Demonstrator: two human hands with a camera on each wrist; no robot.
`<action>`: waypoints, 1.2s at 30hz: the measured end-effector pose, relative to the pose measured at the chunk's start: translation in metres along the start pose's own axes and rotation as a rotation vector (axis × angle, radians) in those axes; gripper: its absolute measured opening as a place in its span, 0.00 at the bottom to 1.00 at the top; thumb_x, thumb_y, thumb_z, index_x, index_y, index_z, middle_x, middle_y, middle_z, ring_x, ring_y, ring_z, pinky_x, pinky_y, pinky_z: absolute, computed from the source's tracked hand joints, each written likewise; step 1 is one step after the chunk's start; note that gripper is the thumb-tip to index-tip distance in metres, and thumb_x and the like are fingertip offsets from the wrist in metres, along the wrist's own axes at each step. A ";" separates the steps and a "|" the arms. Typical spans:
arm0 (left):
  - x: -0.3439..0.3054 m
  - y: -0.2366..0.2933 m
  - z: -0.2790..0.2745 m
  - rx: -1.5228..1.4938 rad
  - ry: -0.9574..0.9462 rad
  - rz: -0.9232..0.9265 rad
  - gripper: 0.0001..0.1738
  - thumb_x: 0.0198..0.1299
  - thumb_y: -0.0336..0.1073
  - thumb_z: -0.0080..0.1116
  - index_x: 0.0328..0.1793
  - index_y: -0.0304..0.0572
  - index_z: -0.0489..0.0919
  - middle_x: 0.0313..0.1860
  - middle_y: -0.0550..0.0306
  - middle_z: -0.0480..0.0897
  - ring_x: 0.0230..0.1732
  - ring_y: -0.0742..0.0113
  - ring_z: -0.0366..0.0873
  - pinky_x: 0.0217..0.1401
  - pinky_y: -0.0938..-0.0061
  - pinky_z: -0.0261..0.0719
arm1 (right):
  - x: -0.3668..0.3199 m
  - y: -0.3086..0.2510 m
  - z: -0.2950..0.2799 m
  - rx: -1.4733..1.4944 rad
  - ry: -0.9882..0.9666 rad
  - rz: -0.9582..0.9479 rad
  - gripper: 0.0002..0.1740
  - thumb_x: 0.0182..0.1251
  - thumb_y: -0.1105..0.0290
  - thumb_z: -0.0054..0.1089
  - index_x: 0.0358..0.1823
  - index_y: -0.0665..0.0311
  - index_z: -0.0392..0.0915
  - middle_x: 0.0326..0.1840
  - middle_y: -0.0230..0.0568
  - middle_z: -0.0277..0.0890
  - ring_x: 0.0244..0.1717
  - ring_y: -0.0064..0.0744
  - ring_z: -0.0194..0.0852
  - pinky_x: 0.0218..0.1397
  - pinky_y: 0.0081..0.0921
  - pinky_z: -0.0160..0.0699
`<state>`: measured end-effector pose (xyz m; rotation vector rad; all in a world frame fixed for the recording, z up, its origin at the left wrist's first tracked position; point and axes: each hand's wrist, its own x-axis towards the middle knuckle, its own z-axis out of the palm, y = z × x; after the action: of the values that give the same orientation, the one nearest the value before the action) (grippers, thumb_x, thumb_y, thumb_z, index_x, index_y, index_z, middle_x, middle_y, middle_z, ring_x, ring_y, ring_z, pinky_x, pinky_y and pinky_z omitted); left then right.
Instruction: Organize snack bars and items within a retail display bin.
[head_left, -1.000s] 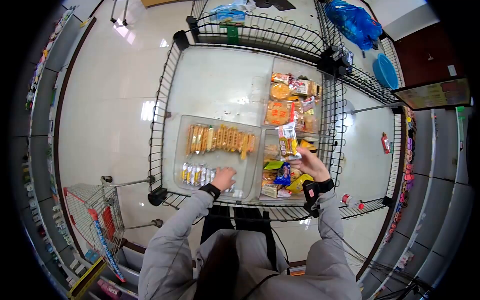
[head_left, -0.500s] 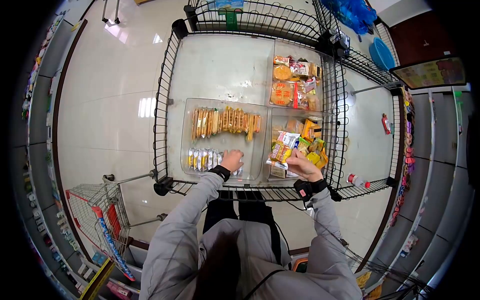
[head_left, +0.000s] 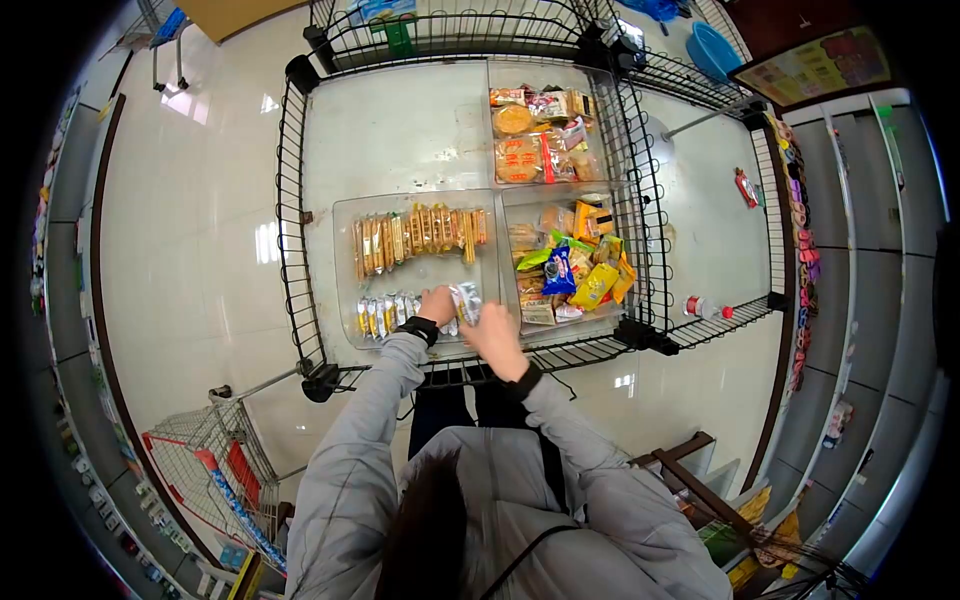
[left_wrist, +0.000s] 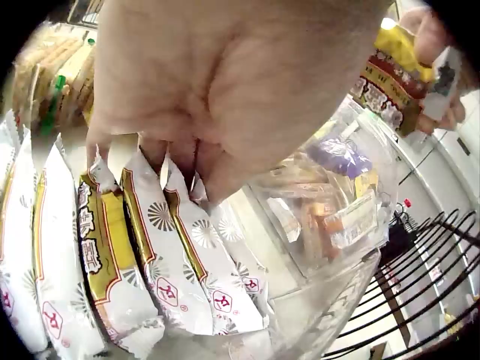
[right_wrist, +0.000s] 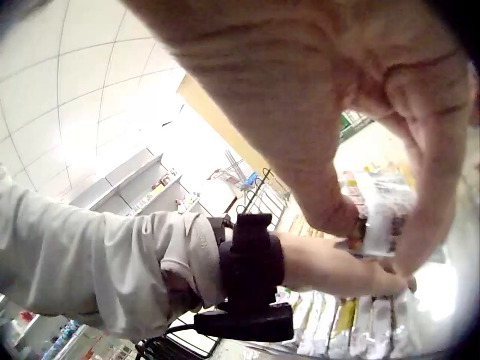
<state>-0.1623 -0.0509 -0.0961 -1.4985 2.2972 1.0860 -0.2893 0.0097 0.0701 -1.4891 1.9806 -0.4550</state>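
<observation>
My right hand (head_left: 494, 338) pinches a wrapped snack packet (left_wrist: 390, 79), yellow, brown and white, between thumb and fingers, above the front right of the left clear tray (head_left: 420, 274). In the right wrist view the same packet (right_wrist: 384, 217) shows between the fingertips. My left hand (head_left: 436, 306) is at the right end of a row of white-and-gold snack packets (left_wrist: 176, 262) standing on edge in that tray. Its fingers reach down behind the packets' upper ends, partly hidden by them. A second row of brown and gold packets (head_left: 420, 235) stands farther back.
A clear bin (head_left: 508, 215) of mixed snacks adjoins the tray's right side. Another clear bin (head_left: 492, 150) with packaged biscuits sits behind it. Black wire fencing (head_left: 292, 220) surrounds the tabletop. A shopping cart (head_left: 215, 455) stands on the floor at left, and a bottle (head_left: 706, 308) lies at right.
My right hand has carried the packet from the right bin leftward to the row in the left tray. The left hand has stayed by that row, shifting a little along it.
</observation>
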 end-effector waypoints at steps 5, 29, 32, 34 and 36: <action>0.006 0.000 -0.004 0.121 -0.074 0.001 0.14 0.57 0.38 0.45 0.46 0.48 0.78 0.41 0.50 0.80 0.47 0.50 0.76 0.51 0.45 0.64 | 0.012 0.012 0.057 -0.129 -0.026 0.116 0.05 0.49 0.75 0.58 0.24 0.71 0.77 0.30 0.56 0.76 0.34 0.53 0.78 0.36 0.40 0.79; 0.000 0.022 -0.027 -0.213 -0.094 0.219 0.15 0.52 0.43 0.53 0.43 0.45 0.79 0.48 0.57 0.79 0.54 0.54 0.73 0.55 0.48 0.62 | 0.009 0.025 0.060 -0.200 -0.069 -0.022 0.09 0.53 0.75 0.53 0.36 0.68 0.71 0.34 0.51 0.77 0.38 0.44 0.79 0.38 0.33 0.78; -0.006 0.039 -0.029 -0.005 -0.129 0.304 0.13 0.51 0.41 0.56 0.40 0.45 0.78 0.45 0.57 0.77 0.54 0.56 0.71 0.56 0.46 0.62 | -0.006 0.022 -0.021 -0.055 -0.206 -0.076 0.18 0.53 0.70 0.59 0.46 0.67 0.71 0.35 0.53 0.77 0.40 0.50 0.76 0.41 0.43 0.75; -0.008 0.041 -0.022 0.198 -0.129 0.396 0.13 0.48 0.40 0.60 0.39 0.45 0.77 0.47 0.56 0.74 0.56 0.56 0.69 0.54 0.41 0.62 | -0.005 0.054 -0.064 -0.103 -0.197 -0.038 0.19 0.54 0.69 0.58 0.48 0.64 0.73 0.36 0.54 0.77 0.42 0.53 0.75 0.44 0.42 0.74; -0.008 0.042 -0.020 0.228 -0.117 0.419 0.13 0.47 0.40 0.61 0.38 0.46 0.78 0.46 0.56 0.75 0.55 0.55 0.69 0.54 0.44 0.63 | 0.016 0.113 -0.094 -0.198 0.006 -0.055 0.07 0.56 0.70 0.50 0.34 0.64 0.73 0.27 0.49 0.75 0.33 0.49 0.76 0.34 0.43 0.75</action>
<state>-0.1901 -0.0489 -0.0578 -0.8707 2.6096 0.9274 -0.4363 0.0213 0.0685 -1.6678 2.0417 -0.2930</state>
